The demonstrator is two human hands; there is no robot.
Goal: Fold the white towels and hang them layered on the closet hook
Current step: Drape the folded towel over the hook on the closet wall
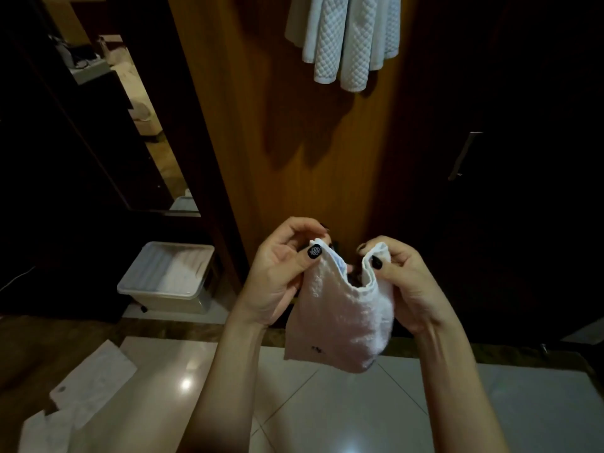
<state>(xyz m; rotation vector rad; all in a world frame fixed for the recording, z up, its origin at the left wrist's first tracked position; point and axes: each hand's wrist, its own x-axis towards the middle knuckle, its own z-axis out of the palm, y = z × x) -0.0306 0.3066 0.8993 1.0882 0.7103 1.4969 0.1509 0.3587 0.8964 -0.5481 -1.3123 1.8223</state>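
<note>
A small white towel (340, 315) hangs folded between my two hands in front of the wooden closet panel (248, 125). My left hand (281, 276) pinches its upper left corner between thumb and fingers. My right hand (405, 282) pinches the upper right corner the same way. The top edge sags open between them. Several white quilted towels (343, 37) hang layered high on the panel; the hook that bears them is out of view.
A clear plastic bin (170, 279) with white cloth inside stands on the floor at the left. White paper bags (88, 384) lie on the tiled floor at the lower left. A dark closet door with a metal handle (464, 155) is at the right.
</note>
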